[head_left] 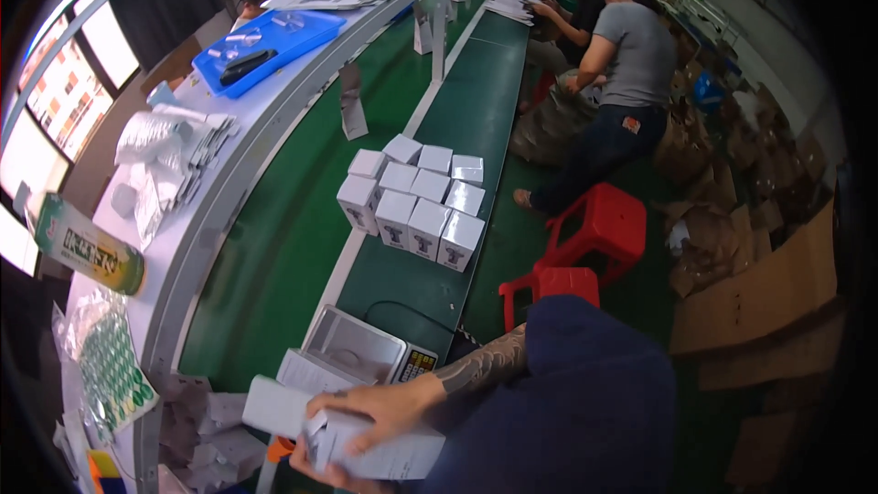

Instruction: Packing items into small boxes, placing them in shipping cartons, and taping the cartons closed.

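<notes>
Both my hands are on a white cardboard box (402, 456) at the bottom of the view, its end toward the left partly open with a flap showing. My right hand (380, 412), at the end of a tattooed forearm, lies over the top of the box with the fingers curled round it. Under its left end, my left hand (325, 471) grips from below, mostly hidden. Another white box (274, 405) is just beyond my right fingertips. A further white box (315, 372) lies against a weighing scale (393, 345) with a metal tray and keypad.
Several white boxes (425, 187) stand grouped on the green conveyor belt (480, 64). Left is a shelf with a blue tray (274, 41), a green-and-yellow bottle (87, 247) and plastic packaging (169, 151). Red stools (599, 229) and people (631, 55) are right; cardboard (768, 284) lies behind them.
</notes>
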Demonstrator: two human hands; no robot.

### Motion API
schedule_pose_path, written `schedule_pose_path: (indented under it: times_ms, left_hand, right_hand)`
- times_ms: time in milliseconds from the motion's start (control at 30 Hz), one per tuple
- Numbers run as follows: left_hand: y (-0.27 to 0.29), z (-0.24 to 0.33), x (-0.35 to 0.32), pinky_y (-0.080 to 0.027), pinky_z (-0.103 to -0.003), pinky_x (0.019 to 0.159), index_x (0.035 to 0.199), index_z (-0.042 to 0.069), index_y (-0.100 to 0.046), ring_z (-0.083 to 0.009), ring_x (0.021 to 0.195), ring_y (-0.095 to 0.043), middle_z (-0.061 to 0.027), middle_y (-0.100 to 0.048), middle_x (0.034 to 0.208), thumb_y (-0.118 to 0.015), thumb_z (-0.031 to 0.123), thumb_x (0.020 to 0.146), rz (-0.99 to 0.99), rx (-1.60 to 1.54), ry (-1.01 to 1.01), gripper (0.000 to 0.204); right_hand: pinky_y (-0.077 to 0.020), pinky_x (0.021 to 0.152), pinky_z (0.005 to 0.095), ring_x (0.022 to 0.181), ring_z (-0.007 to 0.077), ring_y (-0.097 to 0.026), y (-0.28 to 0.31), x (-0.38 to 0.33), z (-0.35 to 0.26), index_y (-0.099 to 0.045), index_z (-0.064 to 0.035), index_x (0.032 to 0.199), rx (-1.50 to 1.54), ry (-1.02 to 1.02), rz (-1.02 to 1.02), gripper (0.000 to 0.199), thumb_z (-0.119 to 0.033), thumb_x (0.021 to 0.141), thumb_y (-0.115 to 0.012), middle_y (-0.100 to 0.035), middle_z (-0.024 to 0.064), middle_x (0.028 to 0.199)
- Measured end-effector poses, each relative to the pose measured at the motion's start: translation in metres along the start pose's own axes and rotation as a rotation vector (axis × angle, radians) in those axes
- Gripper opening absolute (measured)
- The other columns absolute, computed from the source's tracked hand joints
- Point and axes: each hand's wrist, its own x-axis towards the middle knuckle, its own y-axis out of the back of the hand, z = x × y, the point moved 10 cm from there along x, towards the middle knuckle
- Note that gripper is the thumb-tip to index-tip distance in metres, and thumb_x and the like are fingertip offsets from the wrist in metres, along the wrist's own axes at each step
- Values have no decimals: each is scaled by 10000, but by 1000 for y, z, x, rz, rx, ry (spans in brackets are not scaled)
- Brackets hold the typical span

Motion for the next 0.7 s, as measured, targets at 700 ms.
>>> schedule_pose_path:
  times_ms: [700]
  left_hand:
    - [5,-15,3,-459,-300,847,1063,30,-575,-226,970,-561,-99,-571,1042,-607,-2,807,121,136,17,260]
  right_hand:
    - [-432,909,304,1021,206,-546,13,11,16,-614,-35,1052,91,-62,4,291,40,773,-582,-558,134,1187]
